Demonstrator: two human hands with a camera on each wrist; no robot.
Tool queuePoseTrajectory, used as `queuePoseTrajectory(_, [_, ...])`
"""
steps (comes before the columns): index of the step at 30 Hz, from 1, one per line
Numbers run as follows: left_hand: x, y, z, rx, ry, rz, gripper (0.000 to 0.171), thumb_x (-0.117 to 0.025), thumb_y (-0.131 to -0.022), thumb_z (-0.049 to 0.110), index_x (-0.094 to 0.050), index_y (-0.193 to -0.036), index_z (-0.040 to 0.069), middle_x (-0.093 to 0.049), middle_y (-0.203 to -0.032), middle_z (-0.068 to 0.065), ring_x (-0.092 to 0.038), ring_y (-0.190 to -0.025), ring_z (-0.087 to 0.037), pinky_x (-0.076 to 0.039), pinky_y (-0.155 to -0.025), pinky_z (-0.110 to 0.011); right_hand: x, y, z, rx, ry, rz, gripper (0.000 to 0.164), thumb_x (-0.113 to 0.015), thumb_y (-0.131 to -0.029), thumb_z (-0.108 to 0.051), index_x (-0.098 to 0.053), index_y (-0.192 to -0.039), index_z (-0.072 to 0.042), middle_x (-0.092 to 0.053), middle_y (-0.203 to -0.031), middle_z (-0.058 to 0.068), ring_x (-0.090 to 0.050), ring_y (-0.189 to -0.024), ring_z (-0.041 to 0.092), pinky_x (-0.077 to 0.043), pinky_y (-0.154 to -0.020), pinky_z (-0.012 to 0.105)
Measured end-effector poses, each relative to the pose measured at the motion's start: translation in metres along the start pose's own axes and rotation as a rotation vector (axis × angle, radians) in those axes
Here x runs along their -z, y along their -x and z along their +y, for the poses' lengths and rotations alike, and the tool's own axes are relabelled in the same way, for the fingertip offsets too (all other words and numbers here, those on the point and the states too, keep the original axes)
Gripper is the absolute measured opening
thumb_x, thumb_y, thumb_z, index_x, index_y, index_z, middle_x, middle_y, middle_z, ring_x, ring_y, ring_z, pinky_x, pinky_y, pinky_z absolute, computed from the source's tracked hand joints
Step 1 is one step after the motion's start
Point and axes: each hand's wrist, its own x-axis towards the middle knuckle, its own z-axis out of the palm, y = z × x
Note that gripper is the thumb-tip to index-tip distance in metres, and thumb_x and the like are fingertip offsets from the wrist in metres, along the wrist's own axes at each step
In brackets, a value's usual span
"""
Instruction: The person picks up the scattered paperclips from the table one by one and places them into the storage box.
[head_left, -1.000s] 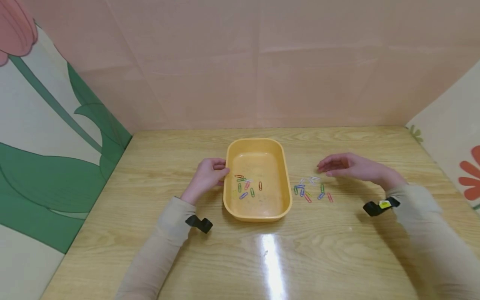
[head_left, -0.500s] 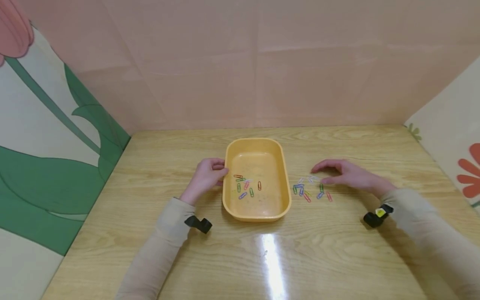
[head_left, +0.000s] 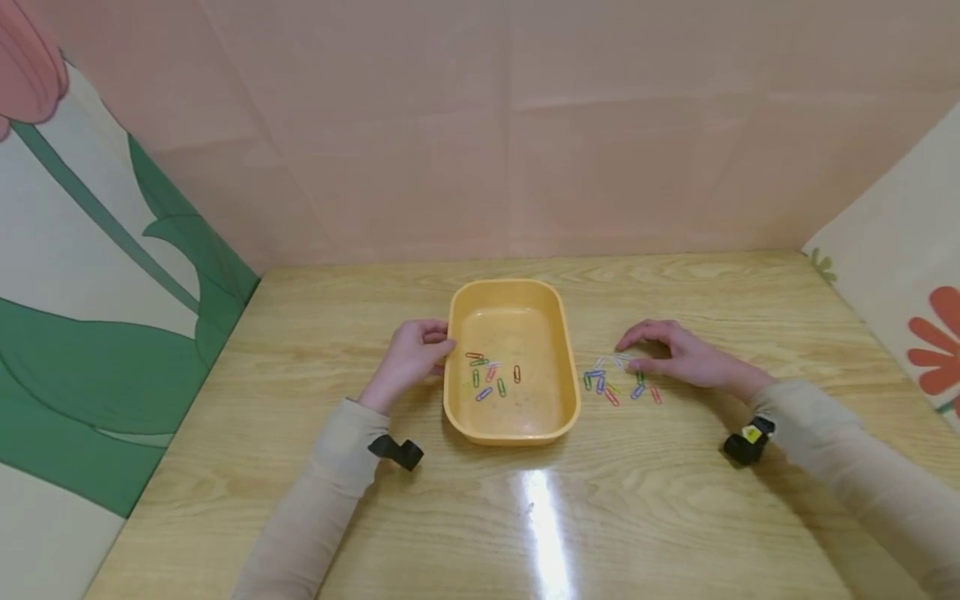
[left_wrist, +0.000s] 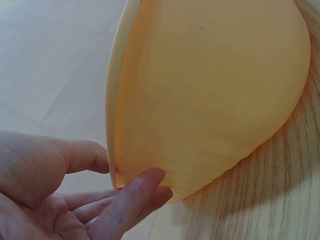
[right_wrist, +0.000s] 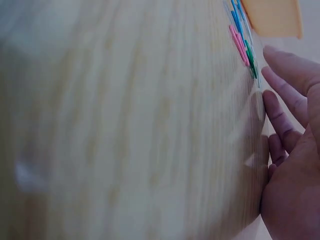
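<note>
A yellow plastic tray (head_left: pixel 513 439) stands on the table with several coloured paper clips (head_left: pixel 502 387) lying inside it. My left hand (head_left: pixel 408 360) holds the tray's left side, the thumb at the rim. In the left wrist view, the other fingers (left_wrist: pixel 125 205) lie against the outer wall (left_wrist: pixel 210 100). Right of the tray, a loose group of paper clips (head_left: pixel 612 397) in pink, blue, green, yellow and white lies on the wood. My right hand (head_left: pixel 690 358) hovers low over the far right of this group, thumb and forefinger apart near white clips (head_left: pixel 621 360). I see nothing held in it.
The wooden table (head_left: pixel 637 517) runs up to a pink covered wall (head_left: pixel 510 150). Painted panels stand at the left (head_left: pixel 90 375) and right (head_left: pixel 900 275). Each wrist wears a black camera mount (head_left: pixel 397 451).
My right hand has moved left and slightly down toward the white paper clips, and its thumb and forefinger have spread. My left hand keeps its place on the tray.
</note>
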Motion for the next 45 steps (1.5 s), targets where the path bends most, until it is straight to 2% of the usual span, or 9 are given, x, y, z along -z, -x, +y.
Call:
queuePoseTrajectory(4, [-0.0005,0.0002,-0.0013,-0.001,0.000,0.003,0.036,-0.058,-0.094,0.006,-0.053,-0.127,-0.007,-0.062,-0.117,-0.022,-0.066,-0.095,-0.029,-0.060,-0.069,-0.031,-0.0028,0.0009,0.0011,-0.014,0.070,0.028,0.030,-0.073,-0.082,0.000,-0.065,-0.109,-0.008,-0.063,-0.110,0.007,-0.053,-0.105,0.024,-0.040,-0.092,0.026])
queuePoseTrajectory(10, [-0.0006,0.0015,-0.0010,-0.006,-0.002,0.006,0.035,-0.058,-0.094,0.006,-0.054,-0.126,-0.007,-0.062,-0.117,-0.022,-0.066,-0.093,-0.029,-0.060,-0.068,-0.031,-0.0051,0.0032,0.0011,-0.146,0.177,0.049,0.027,-0.073,-0.085,-0.014,-0.064,-0.111,-0.014,-0.059,-0.115,0.003,-0.044,-0.110,0.024,-0.028,-0.093,0.047])
queuePoseTrajectory(13, [-0.0007,0.0011,-0.0009,-0.008,-0.001,0.006,0.035,-0.058,-0.094,0.006,-0.054,-0.127,-0.007,-0.062,-0.116,-0.021,-0.066,-0.093,-0.029,-0.060,-0.068,-0.031,-0.0052,0.0039,0.0006,-0.178,0.206,0.052,0.026,-0.072,-0.086,-0.017,-0.063,-0.111,-0.015,-0.058,-0.116,0.003,-0.041,-0.110,0.025,-0.026,-0.091,0.050])
queuePoseTrajectory(26, [-0.0018,-0.0002,-0.0017,-0.014,0.001,0.002,0.035,-0.057,-0.094,0.005,-0.054,-0.127,-0.007,-0.062,-0.116,-0.022,-0.066,-0.094,-0.030,-0.060,-0.068,-0.032,-0.0052,0.0038,-0.0025,-0.217,0.237,0.052,0.015,-0.068,-0.090,-0.019,-0.063,-0.104,-0.017,-0.057,-0.114,0.002,-0.039,-0.104,0.024,-0.025,-0.083,0.044])
queuePoseTrajectory(31, [-0.0019,0.0001,0.0008,-0.004,-0.002,0.005,0.036,-0.058,-0.094,0.006,-0.054,-0.127,-0.007,-0.062,-0.117,-0.021,-0.066,-0.095,-0.030,-0.060,-0.068,-0.031,-0.0047,0.0034,-0.0060,-0.232,0.254,0.059,0.009,-0.068,-0.090,-0.019,-0.064,-0.098,-0.019,-0.055,-0.114,0.003,-0.038,-0.104,0.025,-0.025,-0.084,0.046])
queuePoseTrajectory(41, [-0.0013,0.0006,0.0021,-0.005,0.001,0.005,0.036,-0.058,-0.094,0.005,-0.053,-0.127,-0.007,-0.062,-0.116,-0.022,-0.066,-0.095,-0.031,-0.060,-0.068,-0.031,-0.0060,0.0025,-0.0044,-0.199,0.265,0.069,0.006,-0.067,-0.090,-0.012,-0.065,-0.090,-0.017,-0.055,-0.112,0.006,-0.038,-0.105,0.026,-0.025,-0.084,0.047])
queuePoseTrajectory(45, [-0.0014,0.0004,0.0025,-0.005,-0.001,0.004,0.036,-0.058,-0.094,0.005,-0.053,-0.127,-0.007,-0.062,-0.116,-0.022,-0.066,-0.093,-0.030,-0.060,-0.068,-0.031,-0.0036,0.0010,-0.0037,-0.136,0.238,0.058,0.008,-0.066,-0.089,-0.006,-0.065,-0.090,-0.014,-0.057,-0.110,0.008,-0.041,-0.104,0.026,-0.027,-0.087,0.041])
